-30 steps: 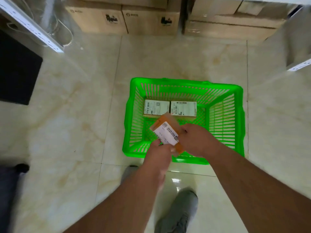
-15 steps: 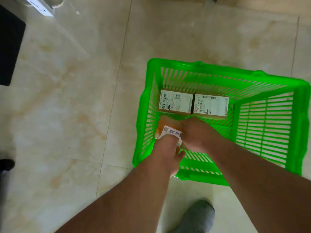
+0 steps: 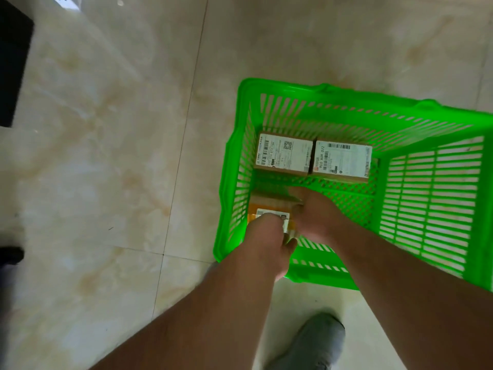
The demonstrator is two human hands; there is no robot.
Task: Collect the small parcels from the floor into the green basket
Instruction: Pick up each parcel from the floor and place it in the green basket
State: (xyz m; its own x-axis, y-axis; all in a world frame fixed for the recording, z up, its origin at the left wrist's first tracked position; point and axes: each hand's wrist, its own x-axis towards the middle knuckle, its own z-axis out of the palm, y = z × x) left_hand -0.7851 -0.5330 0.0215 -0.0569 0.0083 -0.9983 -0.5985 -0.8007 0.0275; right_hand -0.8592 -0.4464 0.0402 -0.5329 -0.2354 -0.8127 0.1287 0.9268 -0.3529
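The green basket (image 3: 432, 198) stands on the tiled floor, right of centre. Two small brown parcels with white labels lie side by side along its far wall: one on the left (image 3: 284, 154), one on the right (image 3: 341, 160). A third brown parcel (image 3: 272, 201) with orange tape and a white label sits low in the basket's near left corner. My left hand (image 3: 264, 244) grips its near edge and my right hand (image 3: 317, 214) holds its right side. Both hands are inside the basket and hide much of this parcel.
A dark panel (image 3: 13, 60) stands at the left edge on the pale marble floor (image 3: 106, 156). My grey shoe (image 3: 317, 340) is just below the basket's near rim. A white rail end (image 3: 66, 0) shows at the top left.
Both hands have lowered the third parcel from above the rim down into the basket's near left corner. The view has dropped closer and shifted left.
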